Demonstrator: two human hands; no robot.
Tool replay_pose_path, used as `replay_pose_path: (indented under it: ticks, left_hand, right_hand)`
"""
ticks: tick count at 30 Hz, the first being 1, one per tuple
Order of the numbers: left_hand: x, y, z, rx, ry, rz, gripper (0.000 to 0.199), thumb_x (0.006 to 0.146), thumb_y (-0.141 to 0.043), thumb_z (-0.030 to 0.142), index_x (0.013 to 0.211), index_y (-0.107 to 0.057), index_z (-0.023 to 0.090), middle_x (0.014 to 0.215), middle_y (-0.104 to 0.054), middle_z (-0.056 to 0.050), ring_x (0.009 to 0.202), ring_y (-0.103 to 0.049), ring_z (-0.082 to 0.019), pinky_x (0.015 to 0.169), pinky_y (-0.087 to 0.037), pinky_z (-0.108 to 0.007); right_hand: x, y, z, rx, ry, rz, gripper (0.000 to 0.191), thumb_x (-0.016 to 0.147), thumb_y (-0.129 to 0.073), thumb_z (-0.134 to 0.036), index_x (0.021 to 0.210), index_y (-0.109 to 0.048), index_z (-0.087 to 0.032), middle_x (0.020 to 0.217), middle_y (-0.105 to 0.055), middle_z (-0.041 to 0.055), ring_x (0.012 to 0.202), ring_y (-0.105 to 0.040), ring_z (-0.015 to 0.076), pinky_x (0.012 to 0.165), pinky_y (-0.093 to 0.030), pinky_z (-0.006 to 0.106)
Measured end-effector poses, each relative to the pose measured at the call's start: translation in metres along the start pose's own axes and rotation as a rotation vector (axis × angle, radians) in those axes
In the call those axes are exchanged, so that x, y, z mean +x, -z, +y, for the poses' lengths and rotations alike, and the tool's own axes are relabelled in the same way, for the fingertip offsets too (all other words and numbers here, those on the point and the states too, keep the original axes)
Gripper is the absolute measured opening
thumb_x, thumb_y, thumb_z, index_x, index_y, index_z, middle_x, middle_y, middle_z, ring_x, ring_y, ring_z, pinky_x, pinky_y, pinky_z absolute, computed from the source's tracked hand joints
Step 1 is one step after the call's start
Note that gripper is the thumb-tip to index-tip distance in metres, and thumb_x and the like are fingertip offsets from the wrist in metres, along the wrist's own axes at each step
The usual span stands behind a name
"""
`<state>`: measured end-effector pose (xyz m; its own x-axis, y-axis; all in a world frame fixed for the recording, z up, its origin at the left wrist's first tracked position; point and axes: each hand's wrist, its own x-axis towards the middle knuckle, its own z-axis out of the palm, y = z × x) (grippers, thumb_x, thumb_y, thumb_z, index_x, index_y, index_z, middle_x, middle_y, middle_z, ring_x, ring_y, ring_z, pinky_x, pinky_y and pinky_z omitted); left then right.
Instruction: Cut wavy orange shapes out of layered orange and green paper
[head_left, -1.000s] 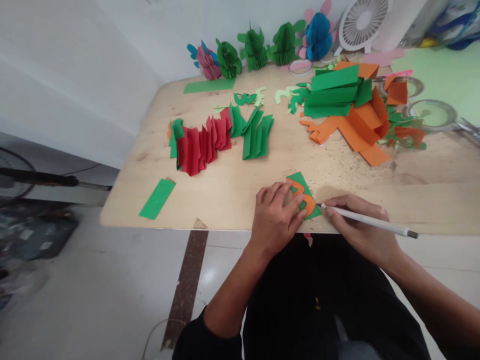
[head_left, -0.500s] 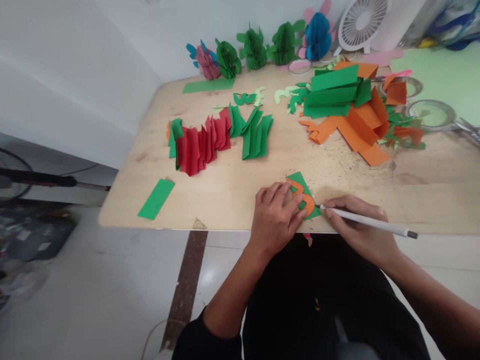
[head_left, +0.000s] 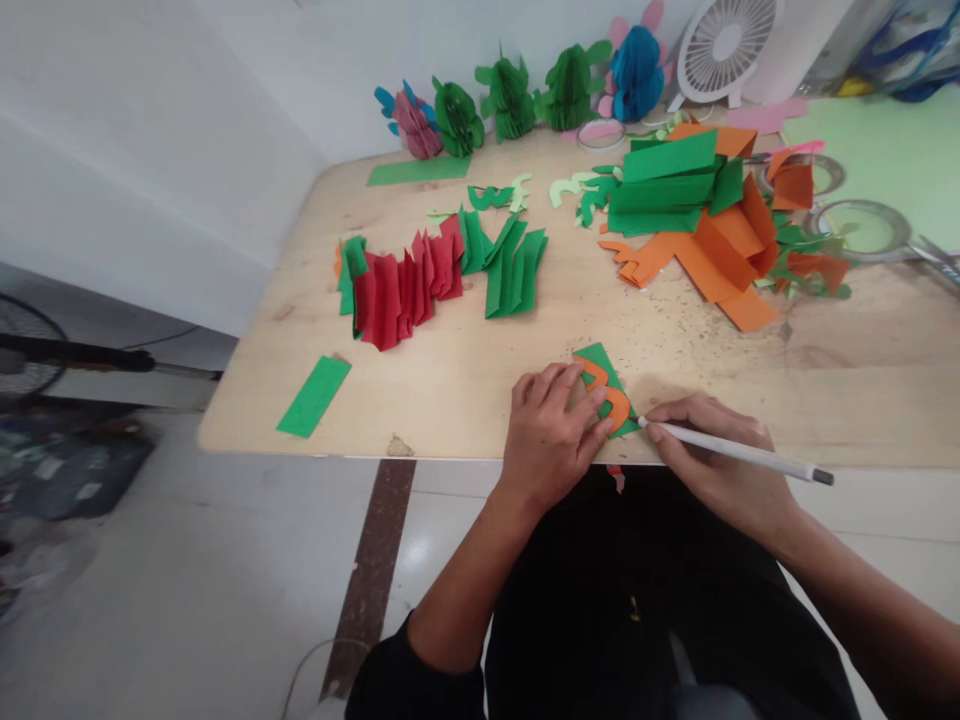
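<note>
Near the front edge of the table, my left hand holds an orange paper cutout with curved, wavy edges down on a piece of green paper. Its fingers are bent, and the thumb and index finger press on the cutout; the hand covers part of both papers. Closed around a white pen with a dark end, my right hand rests on the table just to the right. The pen's tip is at the right edge of the green paper, beside the cutout.
Folded red paper and folded green paper lie left of centre. A green strip is at the front left. Orange sheets, green sheets and scissors lie right. Paper figures and a small fan stand behind.
The pen tip and my right hand have shifted slightly down along the edge of the green paper. My left hand and the cutout stay in place.
</note>
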<state>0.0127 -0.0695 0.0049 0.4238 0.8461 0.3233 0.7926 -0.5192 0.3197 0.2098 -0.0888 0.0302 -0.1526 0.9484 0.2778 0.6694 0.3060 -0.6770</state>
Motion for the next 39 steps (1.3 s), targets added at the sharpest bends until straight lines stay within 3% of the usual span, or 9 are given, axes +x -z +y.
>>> replay_pose_path:
  ticks: [10, 18, 39]
  left_hand:
    - [0.0001, 0.0010, 0.0007, 0.011, 0.006, -0.012, 0.031, 0.094, -0.050, 0.040, 0.114, -0.066, 0.023, 0.133, -0.056, -0.012, 0.122, -0.048, -0.029, 0.099, -0.036, -0.046]
    - [0.0001, 0.0003, 0.0007, 0.011, 0.003, -0.001, 0.031, 0.094, -0.050, 0.040, 0.115, -0.065, 0.022, 0.133, -0.056, -0.013, 0.122, -0.048, -0.029, 0.099, -0.036, -0.046]
    - [0.0002, -0.0003, 0.0000, 0.011, -0.001, -0.001, 0.032, 0.094, -0.050, 0.041, 0.114, -0.066, 0.022, 0.133, -0.056, -0.012, 0.122, -0.048, -0.029, 0.099, -0.036, -0.046]
  right_hand:
    - [-0.0032, -0.0019, -0.0073, 0.011, 0.006, -0.043, 0.011, 0.086, -0.057, -0.026, 0.078, -0.064, -0.024, 0.074, -0.072, 0.0012, 0.068, -0.066, 0.0158, 0.065, -0.052, 0.030]
    - [-0.0028, -0.0006, -0.0029, -0.011, -0.054, 0.027, 0.008, 0.084, -0.060, -0.028, 0.079, -0.065, -0.024, 0.077, -0.073, 0.0009, 0.069, -0.067, 0.0161, 0.064, -0.052, 0.029]
    - [-0.0036, -0.0033, -0.0074, -0.022, -0.004, 0.019, 0.008, 0.085, -0.058, -0.026, 0.080, -0.064, -0.024, 0.076, -0.073, 0.0015, 0.071, -0.067, 0.0170, 0.068, -0.052, 0.032]
